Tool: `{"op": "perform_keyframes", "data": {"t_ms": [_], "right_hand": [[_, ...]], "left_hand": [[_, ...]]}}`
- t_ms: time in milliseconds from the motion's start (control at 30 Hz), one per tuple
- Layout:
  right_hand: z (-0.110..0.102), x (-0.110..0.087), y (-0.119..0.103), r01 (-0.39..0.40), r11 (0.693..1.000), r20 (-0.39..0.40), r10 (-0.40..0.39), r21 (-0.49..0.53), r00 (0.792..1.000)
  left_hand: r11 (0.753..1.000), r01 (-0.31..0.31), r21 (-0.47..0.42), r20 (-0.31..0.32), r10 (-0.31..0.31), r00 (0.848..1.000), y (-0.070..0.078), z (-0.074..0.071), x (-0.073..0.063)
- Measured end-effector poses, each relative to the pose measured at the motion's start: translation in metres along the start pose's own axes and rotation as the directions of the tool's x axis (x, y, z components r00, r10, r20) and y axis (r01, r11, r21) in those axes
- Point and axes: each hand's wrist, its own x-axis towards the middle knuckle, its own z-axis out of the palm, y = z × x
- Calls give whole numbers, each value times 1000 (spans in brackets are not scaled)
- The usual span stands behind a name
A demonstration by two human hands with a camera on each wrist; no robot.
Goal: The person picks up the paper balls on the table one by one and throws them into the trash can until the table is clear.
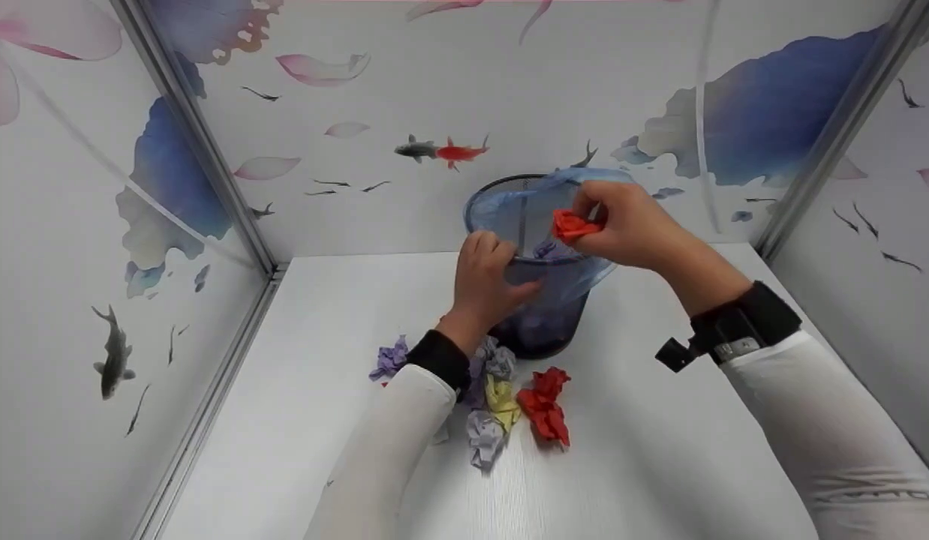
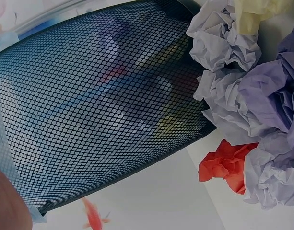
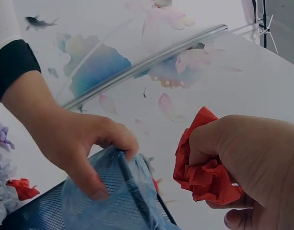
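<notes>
Red crumpled paper (image 1: 569, 226) pinched in right hand (image 1: 631, 227), fingers closed round it, near mouth of mesh bin (image 2: 99, 105). Left hand (image 1: 483, 283) grips rim (image 1: 551, 262) — I'd guess steadying bin, pinning blue liner (image 3: 84, 201). More paper balls (image 1: 485, 439) on bench (image 1: 644, 450).

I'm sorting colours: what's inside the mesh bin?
A blue liner and crumpled purple paper; red and yellow patches show through the mesh bin. Mesh and liner obscure how many pieces there are.
</notes>
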Motion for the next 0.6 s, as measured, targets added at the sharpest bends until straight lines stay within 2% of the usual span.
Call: {"op": "perform_keyframes", "data": {"t_ms": [333,600], "right_hand": [[-10,31,6,-59,997,-11,59,-57,998],[-5,42,18,-99,992,-9,98,-74,995]], "left_hand": [[999,23,-24,31,-22,999,0,-4,0],[1000,20,-21,32,-20,999,1,-3,0]]}}
